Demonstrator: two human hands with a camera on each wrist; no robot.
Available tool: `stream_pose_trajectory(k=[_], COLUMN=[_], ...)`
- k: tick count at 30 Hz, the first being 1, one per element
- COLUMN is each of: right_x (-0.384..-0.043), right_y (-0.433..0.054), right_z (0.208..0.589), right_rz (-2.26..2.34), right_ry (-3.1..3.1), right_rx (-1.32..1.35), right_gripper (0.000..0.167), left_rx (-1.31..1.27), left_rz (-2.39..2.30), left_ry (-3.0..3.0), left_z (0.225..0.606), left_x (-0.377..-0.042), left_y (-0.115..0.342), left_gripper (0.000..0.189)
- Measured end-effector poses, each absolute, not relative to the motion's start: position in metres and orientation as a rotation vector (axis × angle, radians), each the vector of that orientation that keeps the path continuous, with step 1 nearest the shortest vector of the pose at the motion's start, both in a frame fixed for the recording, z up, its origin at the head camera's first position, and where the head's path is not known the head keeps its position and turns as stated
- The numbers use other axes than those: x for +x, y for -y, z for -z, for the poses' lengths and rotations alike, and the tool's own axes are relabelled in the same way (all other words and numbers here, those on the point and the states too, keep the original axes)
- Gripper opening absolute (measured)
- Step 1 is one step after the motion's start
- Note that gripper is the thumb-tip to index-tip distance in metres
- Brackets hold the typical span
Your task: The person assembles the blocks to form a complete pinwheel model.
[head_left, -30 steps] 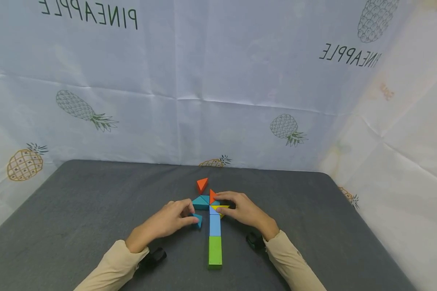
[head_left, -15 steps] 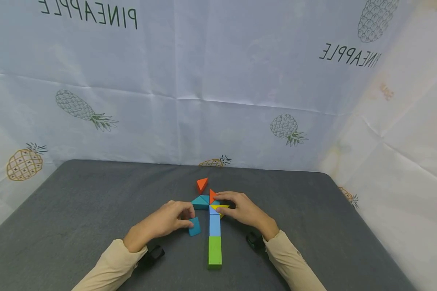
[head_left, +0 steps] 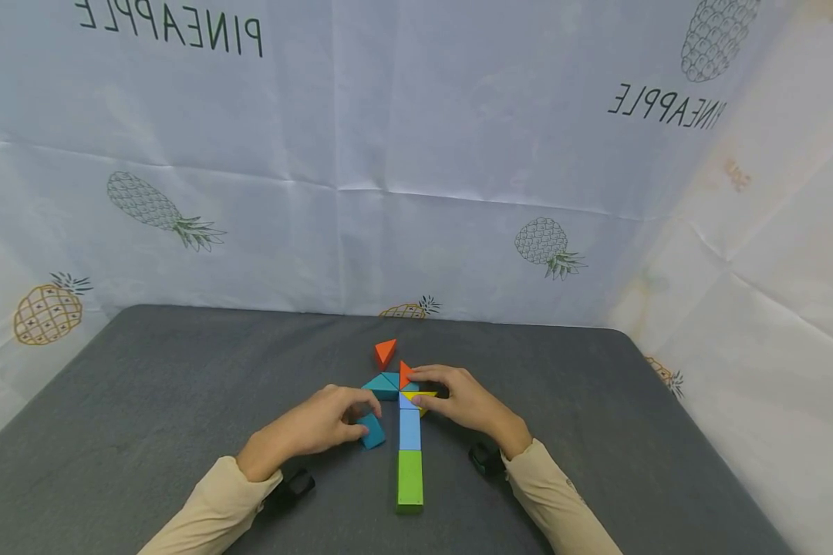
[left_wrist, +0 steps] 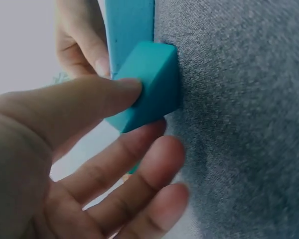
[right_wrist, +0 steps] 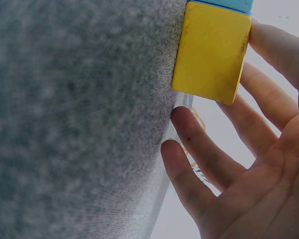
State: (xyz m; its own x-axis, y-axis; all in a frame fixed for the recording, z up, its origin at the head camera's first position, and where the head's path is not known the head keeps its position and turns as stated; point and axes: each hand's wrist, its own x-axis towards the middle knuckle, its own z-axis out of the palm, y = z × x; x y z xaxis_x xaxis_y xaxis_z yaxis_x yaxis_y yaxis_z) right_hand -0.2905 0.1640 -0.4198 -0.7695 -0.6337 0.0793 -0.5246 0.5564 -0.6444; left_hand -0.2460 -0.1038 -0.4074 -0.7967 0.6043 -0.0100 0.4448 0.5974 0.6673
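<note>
My left hand (head_left: 322,420) pinches a teal triangular block (head_left: 372,432), left of the block row. In the left wrist view the thumb lies on this block (left_wrist: 152,74), low against the cloth, with the other fingers loosely bent below. My right hand (head_left: 465,397) touches a yellow triangular block (head_left: 409,395) with the thumb, and its index fingertip is at an orange triangular block (head_left: 404,375). In the right wrist view the yellow block (right_wrist: 212,52) shows its flat side; the fingers are spread and relaxed. Light blue (head_left: 409,430) and green (head_left: 410,478) blocks run toward me.
Teal triangular blocks (head_left: 382,387) adjoin the row's far end. Another orange triangular block (head_left: 385,352) lies apart beyond them. Dark grey cloth (head_left: 180,370) covers the table, and a pineapple-print curtain (head_left: 416,154) hangs behind. A black wrist device (head_left: 486,459) sits under the right wrist.
The teal block in my left hand has been drawn slightly toward me and turned, then shifted slightly right. The left index finger has lifted a little. My right hand has stayed in place.
</note>
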Motion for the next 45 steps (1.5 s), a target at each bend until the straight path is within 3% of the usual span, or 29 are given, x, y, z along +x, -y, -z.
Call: stream_pose_trajectory(k=[45], right_x=[-0.29], right_y=[-0.164], right_z=[0.418], right_rz=[1.018], right_ry=[-2.61], right_rx=[-0.966], right_gripper=[0.046], left_rx=[0.734], left_rz=[-1.193], left_ry=[-2.647], left_z=[0.414], left_x=[-0.245], left_y=[0.094], left_gripper=[0.024])
